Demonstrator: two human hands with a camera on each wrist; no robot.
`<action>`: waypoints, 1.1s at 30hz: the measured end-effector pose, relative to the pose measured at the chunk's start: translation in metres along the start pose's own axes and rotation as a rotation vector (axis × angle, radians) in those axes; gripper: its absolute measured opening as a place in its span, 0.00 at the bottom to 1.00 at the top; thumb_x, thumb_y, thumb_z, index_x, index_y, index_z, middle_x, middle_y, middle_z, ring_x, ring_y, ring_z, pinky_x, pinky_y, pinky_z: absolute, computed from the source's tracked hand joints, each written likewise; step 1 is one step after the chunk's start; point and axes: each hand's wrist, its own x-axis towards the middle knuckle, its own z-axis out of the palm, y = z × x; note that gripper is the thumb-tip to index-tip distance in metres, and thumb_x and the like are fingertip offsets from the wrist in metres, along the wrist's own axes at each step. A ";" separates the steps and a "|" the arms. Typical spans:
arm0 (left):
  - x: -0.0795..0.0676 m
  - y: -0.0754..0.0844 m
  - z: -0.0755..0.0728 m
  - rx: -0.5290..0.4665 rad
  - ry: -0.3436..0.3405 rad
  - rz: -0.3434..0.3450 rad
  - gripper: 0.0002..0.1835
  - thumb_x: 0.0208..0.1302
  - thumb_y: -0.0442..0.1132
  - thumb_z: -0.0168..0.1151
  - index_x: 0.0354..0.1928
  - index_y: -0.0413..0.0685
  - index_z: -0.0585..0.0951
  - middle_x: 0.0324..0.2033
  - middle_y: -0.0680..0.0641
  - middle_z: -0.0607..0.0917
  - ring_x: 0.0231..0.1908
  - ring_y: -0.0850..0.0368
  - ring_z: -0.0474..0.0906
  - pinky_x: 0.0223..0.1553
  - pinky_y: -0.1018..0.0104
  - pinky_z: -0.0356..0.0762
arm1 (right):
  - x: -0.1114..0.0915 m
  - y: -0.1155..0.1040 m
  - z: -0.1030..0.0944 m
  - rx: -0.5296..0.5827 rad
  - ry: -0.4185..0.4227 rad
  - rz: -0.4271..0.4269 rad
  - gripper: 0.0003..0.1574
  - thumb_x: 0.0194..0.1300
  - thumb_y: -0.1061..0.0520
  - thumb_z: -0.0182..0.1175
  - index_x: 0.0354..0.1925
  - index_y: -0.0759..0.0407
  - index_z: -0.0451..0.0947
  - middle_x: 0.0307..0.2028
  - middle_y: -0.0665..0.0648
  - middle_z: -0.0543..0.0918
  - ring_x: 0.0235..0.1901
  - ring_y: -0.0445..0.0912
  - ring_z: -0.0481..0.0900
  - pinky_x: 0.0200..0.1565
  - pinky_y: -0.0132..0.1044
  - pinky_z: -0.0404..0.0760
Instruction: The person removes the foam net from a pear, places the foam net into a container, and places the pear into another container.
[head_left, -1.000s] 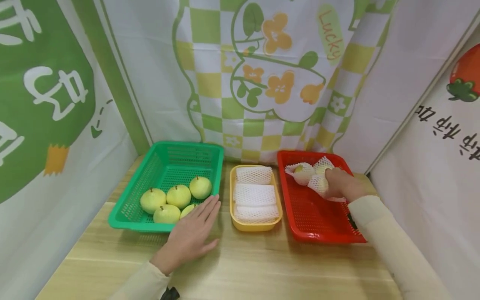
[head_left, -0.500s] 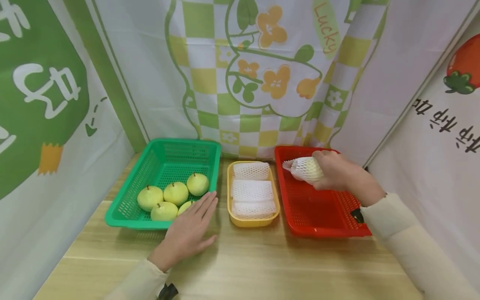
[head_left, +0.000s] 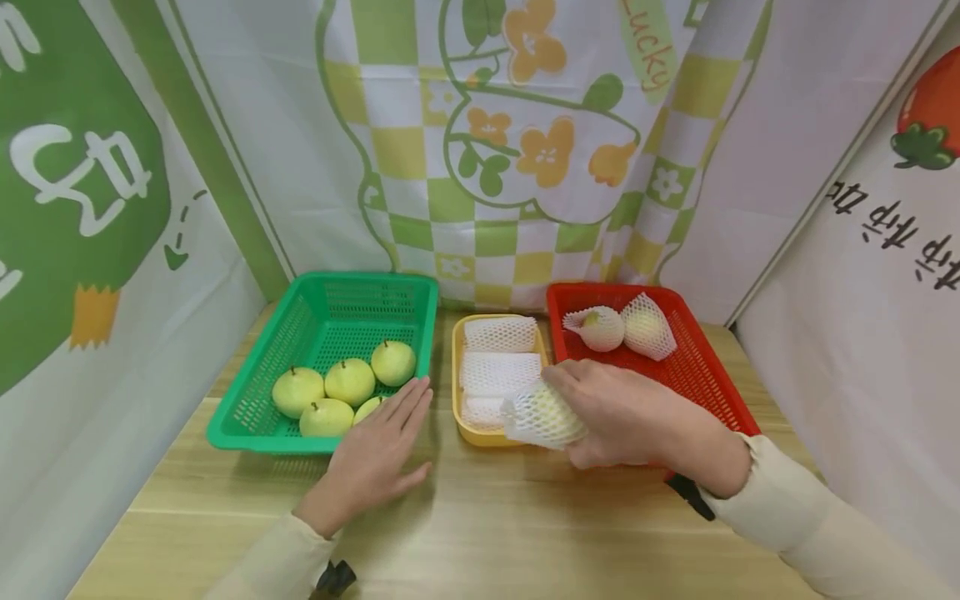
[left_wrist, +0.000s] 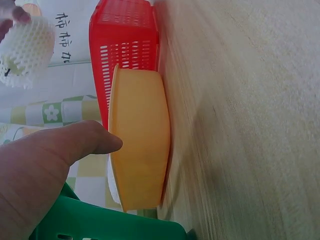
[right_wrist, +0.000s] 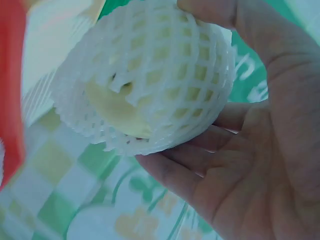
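The right hand (head_left: 626, 412) clasps a round yellow-green pear in white foam netting (head_left: 543, 415), raised beside the yellow plastic tray (head_left: 458, 375), long axis roughly sideways, netting's open end leftward; the left hand (head_left: 378, 458) lies straight-fingered.

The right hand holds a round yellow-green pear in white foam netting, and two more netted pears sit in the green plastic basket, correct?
Wrong colour: the head view shows the two other netted pears in the red plastic basket. The right hand does hold a pear in white foam netting.
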 end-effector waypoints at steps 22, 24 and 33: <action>0.002 -0.003 -0.001 -0.026 -0.006 0.003 0.55 0.61 0.59 0.74 0.79 0.32 0.62 0.81 0.35 0.62 0.80 0.40 0.60 0.79 0.50 0.65 | 0.027 -0.038 0.118 0.042 -0.267 -0.073 0.41 0.47 0.47 0.78 0.57 0.57 0.75 0.46 0.53 0.84 0.44 0.46 0.84 0.47 0.39 0.87; 0.002 -0.003 -0.003 -0.052 0.014 0.011 0.55 0.60 0.58 0.75 0.79 0.32 0.62 0.80 0.35 0.63 0.80 0.39 0.62 0.78 0.49 0.66 | 0.028 -0.036 0.123 0.043 -0.260 -0.070 0.41 0.48 0.46 0.79 0.57 0.57 0.75 0.46 0.53 0.84 0.44 0.46 0.84 0.48 0.39 0.88; -0.012 0.023 -0.023 -0.522 0.317 0.300 0.24 0.65 0.41 0.73 0.61 0.42 0.82 0.58 0.47 0.88 0.58 0.52 0.86 0.60 0.57 0.86 | 0.011 -0.026 0.133 0.149 -0.226 -0.008 0.53 0.56 0.38 0.77 0.72 0.59 0.70 0.62 0.59 0.83 0.55 0.49 0.85 0.58 0.43 0.87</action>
